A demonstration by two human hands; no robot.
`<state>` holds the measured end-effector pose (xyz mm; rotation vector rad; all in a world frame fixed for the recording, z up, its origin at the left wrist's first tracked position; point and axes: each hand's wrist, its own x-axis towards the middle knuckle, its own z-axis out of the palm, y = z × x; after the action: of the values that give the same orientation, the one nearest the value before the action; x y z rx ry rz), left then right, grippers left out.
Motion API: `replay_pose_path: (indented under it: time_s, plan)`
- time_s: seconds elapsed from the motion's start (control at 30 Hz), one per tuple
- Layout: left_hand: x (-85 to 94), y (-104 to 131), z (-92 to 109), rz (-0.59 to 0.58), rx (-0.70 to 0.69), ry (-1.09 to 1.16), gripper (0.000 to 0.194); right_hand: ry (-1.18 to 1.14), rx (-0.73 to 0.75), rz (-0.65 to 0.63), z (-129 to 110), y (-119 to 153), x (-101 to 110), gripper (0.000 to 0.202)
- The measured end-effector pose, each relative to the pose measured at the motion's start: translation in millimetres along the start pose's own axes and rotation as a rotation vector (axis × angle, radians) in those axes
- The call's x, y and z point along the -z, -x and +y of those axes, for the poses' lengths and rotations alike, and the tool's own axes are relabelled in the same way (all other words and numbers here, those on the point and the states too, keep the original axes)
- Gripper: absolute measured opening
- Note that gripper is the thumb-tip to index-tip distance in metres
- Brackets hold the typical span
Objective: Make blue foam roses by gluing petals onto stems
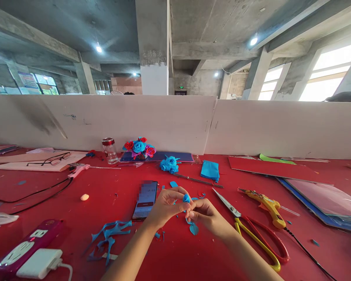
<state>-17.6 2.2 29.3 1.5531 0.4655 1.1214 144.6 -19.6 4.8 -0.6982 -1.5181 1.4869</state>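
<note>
Between the fingertips of my left hand (173,203) is a small rolled blue paper flower bud (186,198). My right hand (204,212) meets it from the right, thumb and fingers pinched together at the bud's base; what exactly they grip there is hidden. Blue petal pieces (194,228) lie on the red table just below and behind the hands. To the left of my left hand rests a phone (145,201) with a lit screen. Scissors (248,230) with red and yellow handles lie open to the right of my right hand.
Farther right is a yellow glue gun (265,207); a pink one (79,170) lies at left. Blue scraps (109,236), a power strip (26,246) and white charger (41,263) occupy the near left. Behind stand a jar (109,150), paper flowers (139,147), a blue flower stem (170,164) and a white partition (105,117).
</note>
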Motion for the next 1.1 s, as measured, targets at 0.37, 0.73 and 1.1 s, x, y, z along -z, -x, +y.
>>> replay_pose_path:
  time_s: [0.37,0.73,1.1]
  plan:
    - [2.0,2.5,-4.0,-0.054,-0.012,0.019,0.019,-0.104,-0.015,-0.057,-2.3,-0.1,-2.0,0.018]
    - [1.4,1.7,-3.2,-0.013,-0.023,0.013,0.016,-0.124,-0.013,-0.063,0.5,0.0,0.3,0.016]
    - [2.6,1.6,-8.8,-0.037,0.028,0.057,0.011,-0.127,-0.019,-0.059,0.3,-0.5,-0.1,0.016]
